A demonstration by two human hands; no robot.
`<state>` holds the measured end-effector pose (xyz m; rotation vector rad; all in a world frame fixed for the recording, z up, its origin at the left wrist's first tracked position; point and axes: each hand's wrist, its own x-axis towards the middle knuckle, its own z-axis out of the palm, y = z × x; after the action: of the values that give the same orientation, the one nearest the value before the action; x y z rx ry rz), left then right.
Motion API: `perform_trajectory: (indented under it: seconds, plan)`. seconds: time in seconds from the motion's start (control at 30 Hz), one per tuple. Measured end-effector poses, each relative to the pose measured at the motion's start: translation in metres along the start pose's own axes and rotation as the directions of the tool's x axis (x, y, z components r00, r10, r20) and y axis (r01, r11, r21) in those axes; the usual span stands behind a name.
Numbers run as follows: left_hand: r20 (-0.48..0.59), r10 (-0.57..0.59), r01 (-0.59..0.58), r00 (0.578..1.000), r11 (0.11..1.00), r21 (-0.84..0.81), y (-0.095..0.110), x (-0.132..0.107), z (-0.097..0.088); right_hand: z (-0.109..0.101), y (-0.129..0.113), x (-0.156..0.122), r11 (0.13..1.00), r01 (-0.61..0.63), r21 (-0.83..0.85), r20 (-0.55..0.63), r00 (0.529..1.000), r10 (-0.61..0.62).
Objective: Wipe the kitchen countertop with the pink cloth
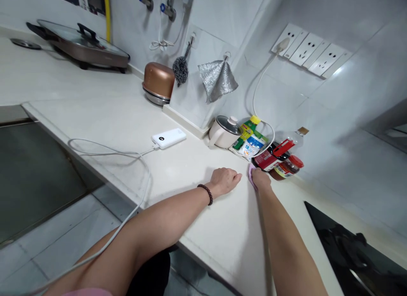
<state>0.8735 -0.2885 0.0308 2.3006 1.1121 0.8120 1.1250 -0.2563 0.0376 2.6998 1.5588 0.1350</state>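
Observation:
A folded pink cloth (251,177) is pressed to the white countertop (229,232) under my right hand (261,179), whose fingers are closed on it. Just beyond it stand a dark bottle with a red label (265,158) and a red-lidded jar (288,168). My left hand (225,180) rests on the counter to the left of the cloth, curled into a loose fist with a beaded bracelet at the wrist. Nothing shows in its fingers.
A white power bank (169,138) with a cable (144,173) lies left of my hands; the cable crosses my left forearm. Along the wall stand a cream electric pot (224,132), packets and a copper-coloured pot (159,80). A black stove (352,249) is at the right.

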Motion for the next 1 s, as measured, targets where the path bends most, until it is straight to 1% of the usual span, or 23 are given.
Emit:
perform_trajectory:
  seconds: [0.13, 0.2, 0.27, 0.37, 0.47, 0.6, 0.7, 0.77, 0.83, 0.87, 0.93, 1.0]
  plan:
    - [-0.010, -0.037, 0.037, 0.999, 0.999, -0.013, -0.002, 0.000, -0.004, 0.002, 0.009, -0.020, 0.998, -0.042, -0.048, 0.022, 0.999, 0.043]
    - [-0.009, -0.048, 0.047, 0.999, 0.999, -0.021, -0.003, 0.000, -0.005, 0.004, 0.018, -0.038, 0.996, -0.059, -0.071, 0.027, 0.998, 0.061]
    - [-0.011, -0.040, 0.040, 0.999, 0.999, -0.028, -0.004, 0.001, -0.005, 0.007, 0.029, -0.061, 0.993, -0.080, -0.091, 0.034, 0.996, 0.083]
    - [-0.025, -0.027, 0.026, 0.999, 0.999, -0.034, -0.006, 0.002, -0.005, 0.012, 0.048, -0.107, 0.986, -0.115, -0.118, 0.051, 0.991, 0.122]
    - [-0.037, -0.030, 0.029, 0.999, 0.999, -0.027, -0.007, 0.003, -0.004, 0.015, 0.067, -0.164, 0.981, -0.126, -0.145, 0.055, 0.989, 0.135]
    - [-0.041, -0.031, 0.029, 0.999, 0.999, -0.035, -0.007, 0.004, -0.003, 0.013, 0.092, -0.241, 0.985, -0.114, -0.133, 0.014, 0.993, 0.117]
    - [-0.044, -0.026, 0.024, 0.999, 0.999, -0.041, -0.007, 0.003, -0.003, 0.010, 0.107, -0.281, 0.989, -0.096, -0.108, -0.030, 0.995, 0.094]
    - [-0.041, -0.027, 0.026, 0.999, 0.999, -0.045, -0.007, 0.004, -0.003, 0.009, 0.114, -0.292, 0.996, -0.039, -0.080, -0.129, 0.991, 0.028]
    - [-0.037, -0.023, 0.022, 0.999, 0.999, -0.047, -0.006, 0.004, -0.002, 0.013, 0.118, -0.293, 0.993, 0.111, -0.041, -0.220, 0.968, -0.117]
    - [-0.034, -0.018, 0.017, 0.999, 0.999, -0.045, -0.006, 0.003, -0.002, 0.016, 0.119, -0.290, 0.980, 0.199, -0.016, -0.235, 0.952, -0.197]
    - [-0.029, -0.011, 0.010, 1.000, 0.999, -0.040, -0.004, 0.003, -0.002, 0.026, 0.119, -0.276, 0.940, 0.337, 0.052, -0.191, 0.927, -0.321]
    - [-0.027, -0.002, 0.001, 1.000, 0.999, -0.036, -0.002, 0.002, -0.002, 0.037, 0.118, -0.254, 0.917, 0.380, 0.121, -0.131, 0.922, -0.365]
